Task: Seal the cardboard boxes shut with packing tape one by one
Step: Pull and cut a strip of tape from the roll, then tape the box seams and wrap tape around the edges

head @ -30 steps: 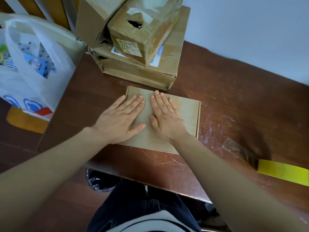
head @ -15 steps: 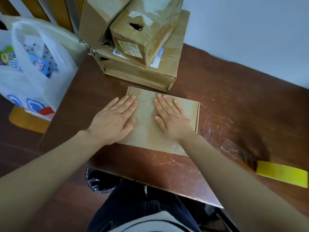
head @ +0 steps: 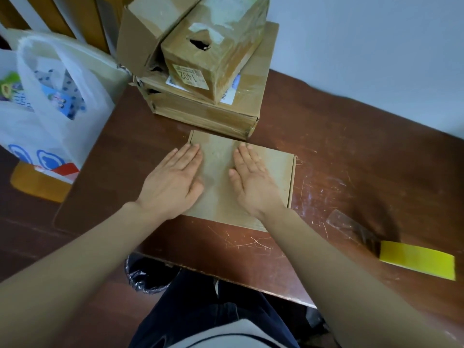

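The left hand [head: 173, 183] and right hand [head: 254, 185] lay flat, each grip open with nothing held, pressing the flat cardboard box [head: 217, 169] on the table [head: 339, 156], probably to keep its lid shut for taping.

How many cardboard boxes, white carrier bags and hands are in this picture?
Cardboard boxes: 4
White carrier bags: 1
Hands, left hand and right hand: 2
Total: 7
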Available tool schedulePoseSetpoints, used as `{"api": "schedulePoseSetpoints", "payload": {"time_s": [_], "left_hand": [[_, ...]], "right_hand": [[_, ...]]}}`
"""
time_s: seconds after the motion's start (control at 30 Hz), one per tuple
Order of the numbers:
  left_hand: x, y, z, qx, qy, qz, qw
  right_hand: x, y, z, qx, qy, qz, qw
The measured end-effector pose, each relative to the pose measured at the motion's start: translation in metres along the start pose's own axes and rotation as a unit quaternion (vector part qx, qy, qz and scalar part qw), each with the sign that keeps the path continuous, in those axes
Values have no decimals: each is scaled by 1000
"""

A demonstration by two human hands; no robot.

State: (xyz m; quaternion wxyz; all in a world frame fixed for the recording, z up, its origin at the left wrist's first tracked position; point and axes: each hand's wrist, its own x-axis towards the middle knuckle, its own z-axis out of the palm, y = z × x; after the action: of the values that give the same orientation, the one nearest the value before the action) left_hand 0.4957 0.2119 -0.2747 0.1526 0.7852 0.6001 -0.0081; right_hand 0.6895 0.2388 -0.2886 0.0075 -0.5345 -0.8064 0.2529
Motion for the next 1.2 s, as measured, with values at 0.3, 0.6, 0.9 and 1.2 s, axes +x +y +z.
{"api": "schedulePoseSetpoints", "payload": {"time_s": [0.3,0.6,0.9,1.2], "left_hand": [[-8,-10,6,-17,-13,-6,1000],[14,18,11,-19,-22,16,999],[-3,54,3,-83,23,74,994],[13,163,3,-258,-15,69,964]], "right_hand": [[-19,33,-6,-87,-6,13,996],[-7,10,4,-114,-19,-22,993],[-91,79,-44,156,187,178,953],[-193,187,-124,39,163,359,918]]}}
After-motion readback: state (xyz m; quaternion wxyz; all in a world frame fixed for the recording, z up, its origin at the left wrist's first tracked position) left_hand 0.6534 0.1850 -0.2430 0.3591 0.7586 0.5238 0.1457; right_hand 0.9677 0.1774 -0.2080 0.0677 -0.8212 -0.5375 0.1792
